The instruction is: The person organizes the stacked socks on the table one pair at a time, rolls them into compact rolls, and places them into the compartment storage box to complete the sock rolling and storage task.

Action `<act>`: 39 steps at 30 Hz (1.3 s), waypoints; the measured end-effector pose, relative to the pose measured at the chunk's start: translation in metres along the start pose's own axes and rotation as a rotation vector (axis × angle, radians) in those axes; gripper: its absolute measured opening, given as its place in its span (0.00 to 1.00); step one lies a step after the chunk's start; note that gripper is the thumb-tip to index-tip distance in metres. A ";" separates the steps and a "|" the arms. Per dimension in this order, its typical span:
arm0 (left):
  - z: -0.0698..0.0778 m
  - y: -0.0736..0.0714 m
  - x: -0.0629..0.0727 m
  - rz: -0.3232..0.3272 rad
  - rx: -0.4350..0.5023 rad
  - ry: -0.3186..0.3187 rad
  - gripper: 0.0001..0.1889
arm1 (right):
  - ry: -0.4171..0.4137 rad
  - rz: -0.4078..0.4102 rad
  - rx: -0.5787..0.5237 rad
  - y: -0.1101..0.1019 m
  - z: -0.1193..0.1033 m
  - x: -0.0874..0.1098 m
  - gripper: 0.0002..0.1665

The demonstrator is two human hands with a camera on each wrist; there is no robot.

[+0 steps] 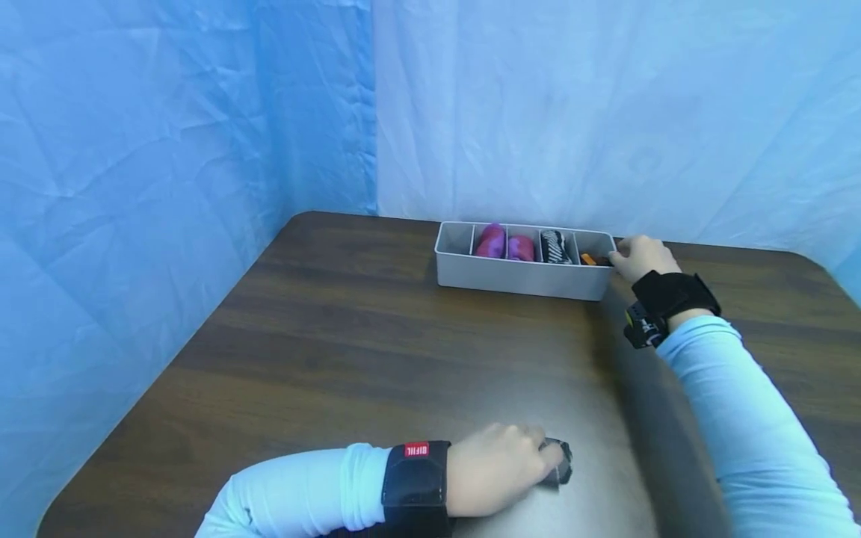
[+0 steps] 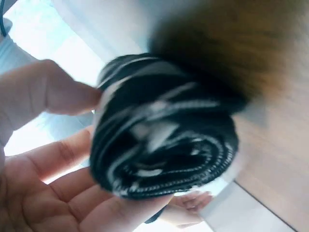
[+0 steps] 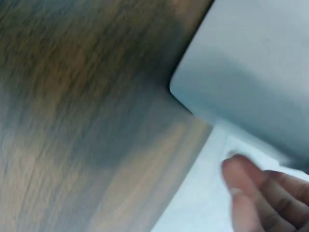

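Note:
A rolled-up, black-and-white striped piece of cloth (image 2: pixel 164 125) fills the left wrist view, with stitched edges showing in its coil. My left hand (image 1: pixel 496 469) pinches it between thumb and fingers, low over the front of the table. At the back stands a long light-grey divided box (image 1: pixel 518 278). My right hand (image 1: pixel 644 258) is at the right end of this box, fingertips right at its rim. In the right wrist view the fingers (image 3: pixel 263 193) are blurred and loosely bent beside the box's end wall.
In the box's compartments sit two pink-purple rolls (image 1: pixel 491 242), a striped black-and-white roll (image 1: pixel 555 246) and, at the right end, something orange and dark (image 1: pixel 588 259). The brown wooden table (image 1: pixel 323 336) meets blue sheeting (image 1: pixel 168 149) behind and at the left.

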State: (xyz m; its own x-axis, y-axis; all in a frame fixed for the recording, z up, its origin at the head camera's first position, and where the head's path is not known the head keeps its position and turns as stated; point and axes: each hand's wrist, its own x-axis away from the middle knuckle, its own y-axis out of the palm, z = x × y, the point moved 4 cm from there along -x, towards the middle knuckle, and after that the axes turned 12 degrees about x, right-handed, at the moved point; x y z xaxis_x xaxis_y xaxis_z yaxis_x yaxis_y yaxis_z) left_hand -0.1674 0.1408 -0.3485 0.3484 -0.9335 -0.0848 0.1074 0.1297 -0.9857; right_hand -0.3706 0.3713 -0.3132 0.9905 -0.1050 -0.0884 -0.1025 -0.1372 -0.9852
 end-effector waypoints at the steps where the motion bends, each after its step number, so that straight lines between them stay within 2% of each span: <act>1: -0.002 0.000 -0.001 -0.017 0.016 -0.008 0.12 | 0.010 0.000 -0.007 0.001 0.000 0.000 0.20; 4: -0.004 -0.002 -0.005 -0.060 0.021 -0.023 0.13 | 0.020 0.011 -0.017 0.001 -0.002 0.000 0.17; 8: -0.002 -0.003 -0.007 -0.078 -0.017 -0.014 0.14 | 0.033 0.035 0.004 -0.002 -0.006 -0.001 0.16; 15: 0.002 -0.001 -0.010 -0.036 -0.132 0.016 0.09 | 0.072 0.039 0.032 -0.002 -0.005 -0.003 0.16; 27: -0.001 0.009 -0.018 -0.019 -0.222 -0.039 0.05 | 0.156 -0.006 0.086 0.002 -0.010 -0.004 0.18; 34: -0.001 0.009 -0.022 0.063 -0.374 -0.051 0.04 | 0.177 -0.030 0.085 0.005 -0.012 -0.003 0.19; 36: -0.003 0.009 -0.023 0.073 -0.385 -0.048 0.04 | 0.178 -0.021 0.079 0.005 -0.013 -0.003 0.19; 39: -0.008 0.010 -0.025 0.049 -0.340 -0.046 0.05 | 0.158 -0.002 0.084 0.005 -0.014 -0.002 0.16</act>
State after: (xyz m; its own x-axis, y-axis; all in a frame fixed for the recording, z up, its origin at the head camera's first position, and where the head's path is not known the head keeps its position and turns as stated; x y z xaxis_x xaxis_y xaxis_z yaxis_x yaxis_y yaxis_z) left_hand -0.1831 0.1630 -0.3577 0.3877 -0.9119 -0.1347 -0.2248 0.0482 -0.9732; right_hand -0.3740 0.3570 -0.3158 0.9634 -0.2590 -0.0689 -0.0860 -0.0552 -0.9948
